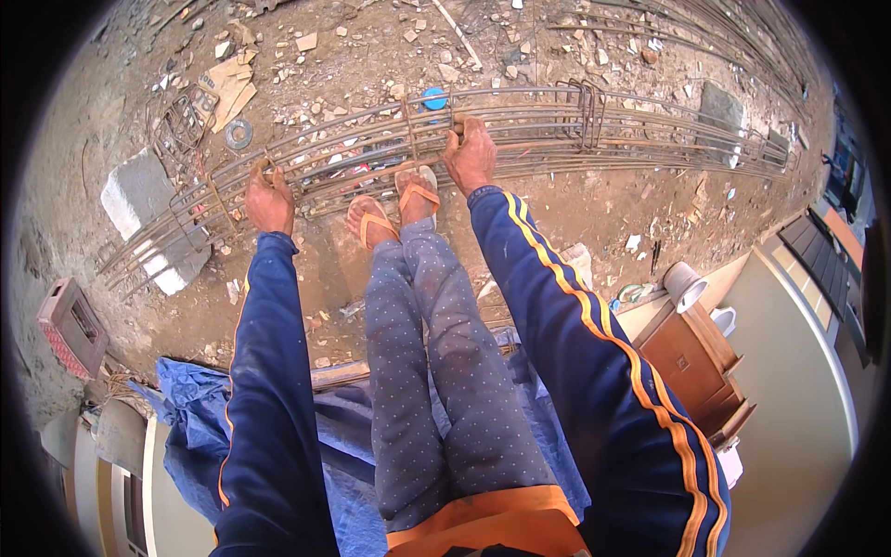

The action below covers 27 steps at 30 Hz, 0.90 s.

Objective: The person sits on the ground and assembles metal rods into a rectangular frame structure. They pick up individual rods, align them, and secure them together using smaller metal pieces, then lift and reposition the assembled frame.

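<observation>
A long cage of steel reinforcing bars (520, 139) runs from left to right across the ground in front of my feet. Square wire stirrups cross it, one (409, 130) standing between my hands and a cluster of them (587, 116) farther right. My left hand (270, 199) is closed at the cage's left part, its fingers curled on what looks like a stirrup. Closer to the middle, my right hand (472, 158) pinches another stirrup at the bars. The fingers partly hide both gripped spots. Between the hands, my sandalled feet reach the near bars.
Concrete blocks lie under the cage at left (139, 209) and right (722, 121). Loose stirrups (178, 121), a wire coil (238, 134) and cardboard (228, 88) lie beyond it at left. More bars (696, 32) are far right. A blue tarp (190, 390) and a wooden cabinet (682, 362) are nearer.
</observation>
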Available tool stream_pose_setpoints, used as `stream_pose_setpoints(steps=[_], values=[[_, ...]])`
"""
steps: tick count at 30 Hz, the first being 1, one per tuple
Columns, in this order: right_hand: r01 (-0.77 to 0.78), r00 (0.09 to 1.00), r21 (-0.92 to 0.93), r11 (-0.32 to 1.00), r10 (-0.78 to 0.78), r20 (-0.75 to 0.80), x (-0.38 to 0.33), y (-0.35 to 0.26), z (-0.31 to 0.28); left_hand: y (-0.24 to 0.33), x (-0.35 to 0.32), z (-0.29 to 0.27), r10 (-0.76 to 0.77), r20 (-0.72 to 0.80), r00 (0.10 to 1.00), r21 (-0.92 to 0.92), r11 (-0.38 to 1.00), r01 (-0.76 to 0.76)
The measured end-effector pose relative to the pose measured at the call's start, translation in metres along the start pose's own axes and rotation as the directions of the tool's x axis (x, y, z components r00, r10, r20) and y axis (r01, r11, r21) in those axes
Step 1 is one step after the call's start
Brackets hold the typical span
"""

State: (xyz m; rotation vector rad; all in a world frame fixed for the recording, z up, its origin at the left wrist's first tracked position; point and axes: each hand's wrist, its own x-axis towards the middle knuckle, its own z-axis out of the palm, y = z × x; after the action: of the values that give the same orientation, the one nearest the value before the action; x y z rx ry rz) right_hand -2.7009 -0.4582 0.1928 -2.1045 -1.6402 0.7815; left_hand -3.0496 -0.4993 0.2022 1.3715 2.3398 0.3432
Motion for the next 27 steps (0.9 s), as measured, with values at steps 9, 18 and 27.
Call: stream_pose_setpoints(steps=[9,18,27], values=[[0.068,0.981,0.086,0.994,-0.082,0.178,-0.013,-0.053,0.028,0.002,-0.009,-0.010,-0.047,-0.010,0.999,-0.149,0.988,0.045],[0.076,0.932,0.134,0.988,-0.119,0.344,-0.023,-0.110,0.064,0.005,-0.009,-0.014,-0.041,0.008,0.999,-0.108,0.993,0.042],[-0.180,0.951,0.084,0.980,0.152,0.268,-0.025,-0.099,0.055,0.009,-0.015,-0.002,0.012,-0.024,1.000,-0.064,0.998,-0.014]])
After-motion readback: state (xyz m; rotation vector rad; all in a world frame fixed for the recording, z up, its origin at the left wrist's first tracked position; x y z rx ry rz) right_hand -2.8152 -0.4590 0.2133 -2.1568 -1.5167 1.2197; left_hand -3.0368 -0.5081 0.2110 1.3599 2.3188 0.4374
